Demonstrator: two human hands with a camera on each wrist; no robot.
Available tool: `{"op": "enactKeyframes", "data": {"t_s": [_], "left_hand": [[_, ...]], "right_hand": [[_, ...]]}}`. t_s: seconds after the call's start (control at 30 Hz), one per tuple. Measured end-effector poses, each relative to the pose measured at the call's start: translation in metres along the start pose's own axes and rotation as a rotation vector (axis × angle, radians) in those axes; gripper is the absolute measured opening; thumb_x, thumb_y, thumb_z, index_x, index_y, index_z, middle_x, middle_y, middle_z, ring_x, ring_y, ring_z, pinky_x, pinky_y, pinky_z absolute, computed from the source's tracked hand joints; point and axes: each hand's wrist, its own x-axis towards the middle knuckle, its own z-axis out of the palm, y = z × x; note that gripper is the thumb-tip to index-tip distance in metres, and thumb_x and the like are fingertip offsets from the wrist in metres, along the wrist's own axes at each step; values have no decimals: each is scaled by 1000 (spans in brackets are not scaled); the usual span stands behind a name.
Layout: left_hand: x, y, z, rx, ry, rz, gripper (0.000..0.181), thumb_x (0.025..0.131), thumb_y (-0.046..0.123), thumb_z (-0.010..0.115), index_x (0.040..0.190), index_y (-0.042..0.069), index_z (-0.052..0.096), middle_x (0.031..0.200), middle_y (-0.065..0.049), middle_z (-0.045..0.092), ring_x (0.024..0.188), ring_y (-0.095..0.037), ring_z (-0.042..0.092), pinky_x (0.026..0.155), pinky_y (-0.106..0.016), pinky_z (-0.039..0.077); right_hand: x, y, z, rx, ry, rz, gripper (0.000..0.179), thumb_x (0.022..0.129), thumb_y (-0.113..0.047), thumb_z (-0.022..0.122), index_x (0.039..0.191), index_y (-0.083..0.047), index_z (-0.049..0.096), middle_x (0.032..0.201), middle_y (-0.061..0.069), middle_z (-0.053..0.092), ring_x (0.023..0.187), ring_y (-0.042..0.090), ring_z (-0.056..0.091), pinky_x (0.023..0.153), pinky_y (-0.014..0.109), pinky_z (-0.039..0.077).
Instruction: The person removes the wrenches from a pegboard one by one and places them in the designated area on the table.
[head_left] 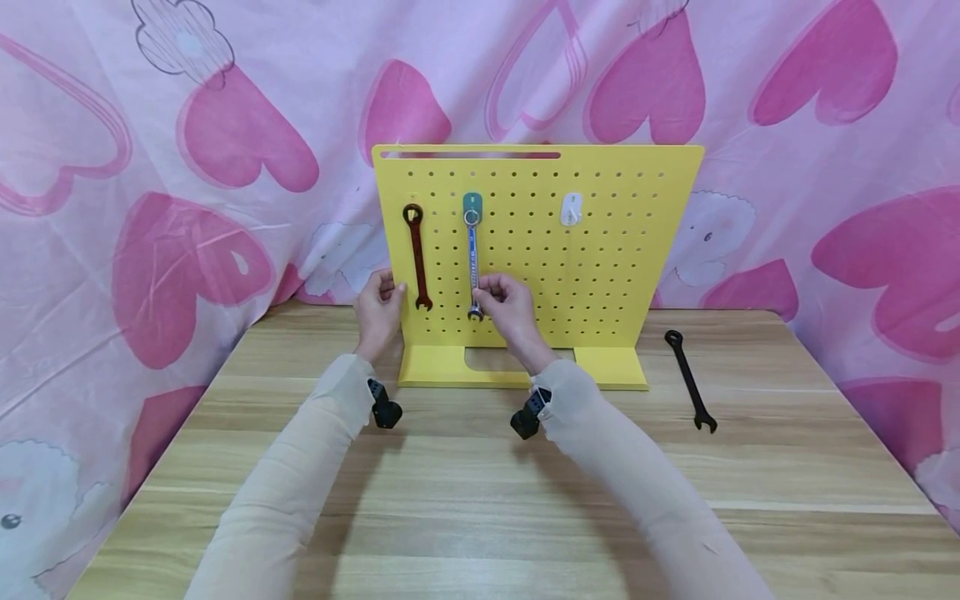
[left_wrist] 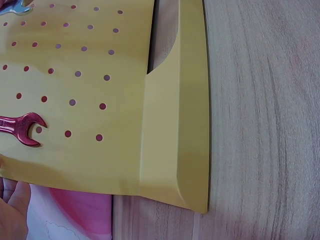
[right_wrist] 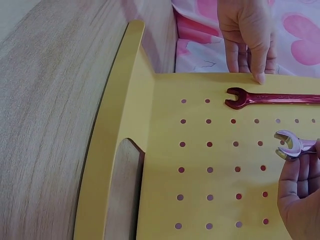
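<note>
A yellow pegboard (head_left: 622, 258) stands upright on the table. From its teal hook (head_left: 472, 201) a silver combination wrench (head_left: 473, 254) hangs by the ring end. My right hand (head_left: 513, 312) pinches that wrench low on its shank, just above the open jaw, which the right wrist view shows close up. To its left hangs a red wrench (head_left: 418, 260), its open end down. My left hand (head_left: 378, 313) holds the board's left edge, thumb in front and fingers behind. In the left wrist view only part of the left hand (left_wrist: 12, 212) shows at the corner.
A white hook (head_left: 572, 209) without a tool is fixed at the board's upper right. On the wooden table (head_left: 450, 508), right of the board, lies a black wrench (head_left: 690, 382). A pink curtain (head_left: 315, 108) with hearts hangs behind the board.
</note>
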Motion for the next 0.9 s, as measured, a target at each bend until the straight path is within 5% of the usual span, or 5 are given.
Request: {"op": "enactKeyframes", "data": {"t_s": [0.9], "left_hand": [[-1, 1, -1, 2, -13, -11, 26, 92, 9, 58, 115, -3, 57, 107, -19, 60, 98, -25, 56, 89, -33, 49]], "right_hand": [[-17, -11, -7, 93, -68, 40, 12, 89, -1, 59, 100, 6, 59, 78, 1, 56, 69, 10, 55, 65, 19, 54]]}}
